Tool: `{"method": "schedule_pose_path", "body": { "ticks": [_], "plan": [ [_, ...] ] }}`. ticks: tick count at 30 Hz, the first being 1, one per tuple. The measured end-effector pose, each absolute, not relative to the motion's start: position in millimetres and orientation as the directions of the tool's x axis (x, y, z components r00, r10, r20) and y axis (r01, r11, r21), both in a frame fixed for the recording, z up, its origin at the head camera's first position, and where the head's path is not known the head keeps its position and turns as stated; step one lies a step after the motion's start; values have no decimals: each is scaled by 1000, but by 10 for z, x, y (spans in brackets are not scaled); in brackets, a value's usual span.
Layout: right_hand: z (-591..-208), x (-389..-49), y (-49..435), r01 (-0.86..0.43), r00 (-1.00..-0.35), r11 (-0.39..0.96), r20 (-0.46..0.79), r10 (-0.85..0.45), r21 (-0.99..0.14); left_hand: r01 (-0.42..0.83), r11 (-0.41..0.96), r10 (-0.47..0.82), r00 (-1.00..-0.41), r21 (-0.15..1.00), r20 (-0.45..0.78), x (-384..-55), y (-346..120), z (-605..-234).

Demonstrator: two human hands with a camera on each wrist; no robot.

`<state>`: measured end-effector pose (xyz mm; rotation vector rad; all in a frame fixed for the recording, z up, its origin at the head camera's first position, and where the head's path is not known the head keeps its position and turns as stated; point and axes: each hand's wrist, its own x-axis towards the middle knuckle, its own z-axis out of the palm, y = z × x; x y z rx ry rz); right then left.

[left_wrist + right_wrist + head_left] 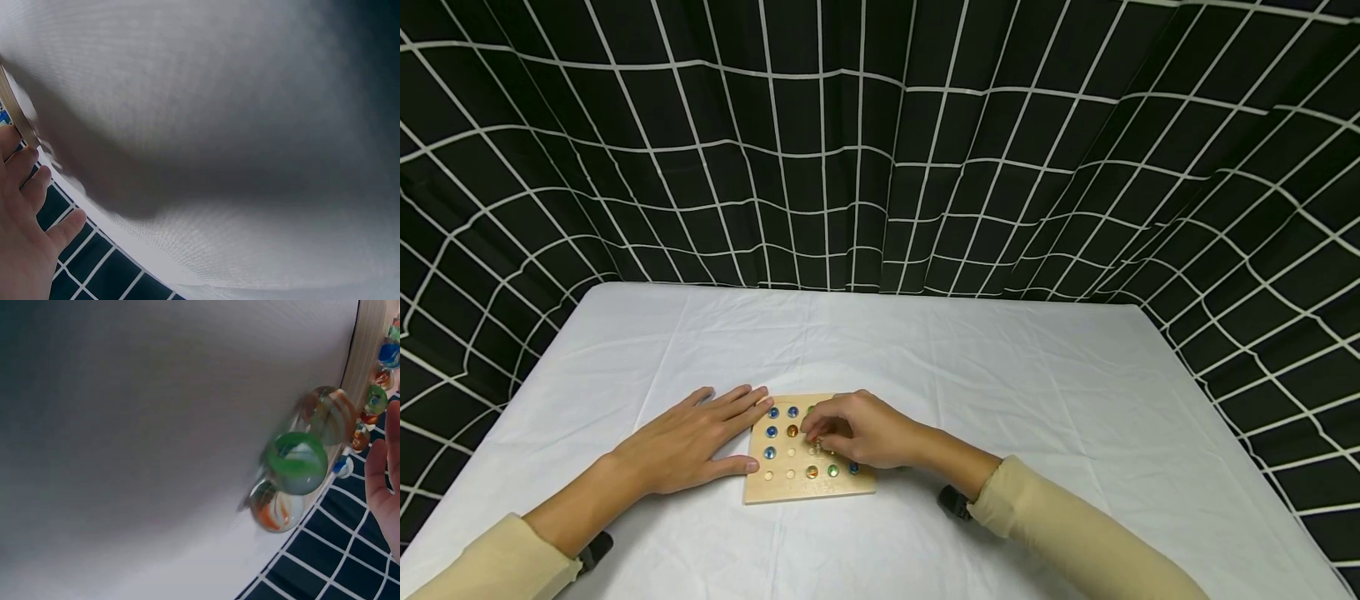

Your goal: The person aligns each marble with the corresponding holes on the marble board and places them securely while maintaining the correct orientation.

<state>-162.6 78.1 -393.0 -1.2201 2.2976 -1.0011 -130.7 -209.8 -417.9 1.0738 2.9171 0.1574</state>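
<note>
A square wooden board (808, 492) with rows of round hollows lies on the white cloth. Glass marbles fill many hollows, among them a blue marble (770, 452) at the left and an orange marble (812, 472) in the front row. My left hand (688, 437) lies flat with fingers spread, its thumb and fingertips at the board's left edge. Over the board's right half, my right hand (876, 433) has its fingers bent down and pinches a pale, clear marble (817, 445) between thumb and fingertips. That hand hides several hollows beneath it.
In the right wrist view, a green-and-white marble (299, 462), an orange-and-white marble (277, 509) and a brown-striped marble (328, 415) sit on the cloth beside the board's right side. A black curtain (880, 150) with white grid lines hangs behind the table (1037, 375).
</note>
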Motion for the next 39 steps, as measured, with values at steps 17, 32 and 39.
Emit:
{"method": "schedule_pose_path", "body": {
  "ticks": [17,32,39],
  "plan": [
    [-3922,-1622,711,-650,-544,423,-2,-839,-632,645,758,648,-762,104,3,-1308,-2103,-4177],
    [-3871,-1634,904,-598,-590,396,49,-806,-697,645,758,648,-761,102,0,-1305,-2096,-4177],
    [-3856,-1672,1224,-559,-640,407,64,-766,-723,643,759,646,-763,103,4,-1304,-2092,-4180]
  ]
}}
